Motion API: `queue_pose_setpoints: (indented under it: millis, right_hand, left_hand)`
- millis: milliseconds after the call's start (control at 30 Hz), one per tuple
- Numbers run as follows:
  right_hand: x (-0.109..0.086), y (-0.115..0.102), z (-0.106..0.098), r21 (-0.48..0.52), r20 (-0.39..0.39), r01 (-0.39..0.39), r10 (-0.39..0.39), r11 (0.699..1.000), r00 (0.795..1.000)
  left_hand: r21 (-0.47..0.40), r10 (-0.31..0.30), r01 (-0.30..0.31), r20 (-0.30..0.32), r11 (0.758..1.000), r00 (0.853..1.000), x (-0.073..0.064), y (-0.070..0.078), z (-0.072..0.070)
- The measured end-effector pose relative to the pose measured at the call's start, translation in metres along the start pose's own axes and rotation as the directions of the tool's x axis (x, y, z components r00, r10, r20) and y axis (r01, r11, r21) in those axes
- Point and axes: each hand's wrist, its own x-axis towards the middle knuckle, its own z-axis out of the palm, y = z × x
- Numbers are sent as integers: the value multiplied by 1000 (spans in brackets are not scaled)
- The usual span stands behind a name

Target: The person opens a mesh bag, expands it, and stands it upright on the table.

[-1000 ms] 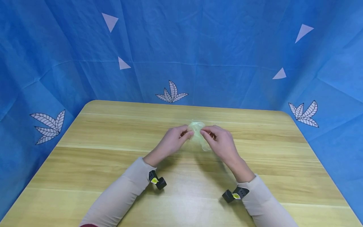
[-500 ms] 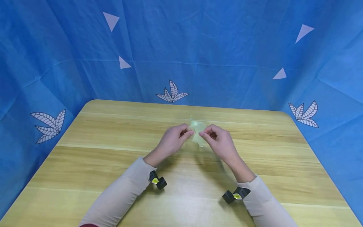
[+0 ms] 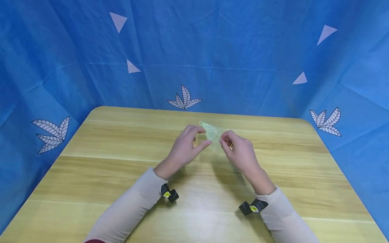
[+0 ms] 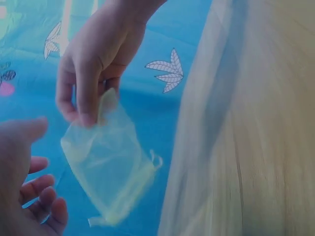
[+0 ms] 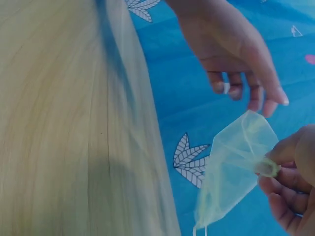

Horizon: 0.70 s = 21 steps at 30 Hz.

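Note:
A sheer pale yellow-green drawstring pouch point(image 3: 211, 132) hangs above the middle of the table, pinched by one end between the thumb and fingers of my right hand point(image 3: 241, 152). The left wrist view shows the pouch point(image 4: 101, 164) spread out, with a small loop of cord at its lower edge. Bunched fabric sits in the pinch of the right hand point(image 5: 298, 177) in the right wrist view. My left hand point(image 3: 184, 145) is beside the pouch, thumb and fingers spread apart. In the right wrist view, the left hand's point(image 5: 234, 54) fingertips are just over a corner of it.
The wooden table point(image 3: 100, 189) spreads under both forearms. A blue cloth point(image 3: 249, 44) with white leaf and triangle prints hangs behind it and along the sides. Each wrist carries a small black camera, one on the left point(image 3: 170, 194) and one on the right point(image 3: 250, 207).
Earlier both hands pinched the pouch close together. The left thumb and fingers have since parted and let go, while the right hand has shifted slightly right, still pinching it.

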Motion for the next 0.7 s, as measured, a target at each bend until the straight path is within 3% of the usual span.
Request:
queue_pose_setpoints:
  millis: [100, 167, 267, 367, 467, 600, 700]
  right_hand:
    - [1, -1, 3, -47, -41, 119, -121, 992, 992]
    - [1, -3, 5, -64, -76, 201, -206, 977, 976]
    - [0, -5, 10, -71, -126, 307, -313, 949, 941]
    - [-1, -7, 12, -57, -158, 348, -353, 936, 922]
    - [-2, -9, 12, -32, -162, 290, -291, 957, 943]
    - [-2, -8, 9, 48, -136, 91, -84, 995, 987]
    - [-1, -5, 6, 108, -107, -30, 42, 994, 993]
  left_hand:
    - [68, 79, -77, -17, 995, 997, -1, 3, 1]
    - [106, 110, -108, -14, 988, 994, -2, 4, 2]
    - [130, 122, -121, -1, 984, 993, -3, 5, 5]
    - [134, 121, -121, 6, 984, 993, -4, 5, 7]
    - [122, 106, -106, 4, 987, 994, -4, 4, 8]
    - [54, 56, -55, -29, 997, 998, -4, 3, 7]
    - [-49, 19, -23, -68, 999, 997, -3, 3, 5]
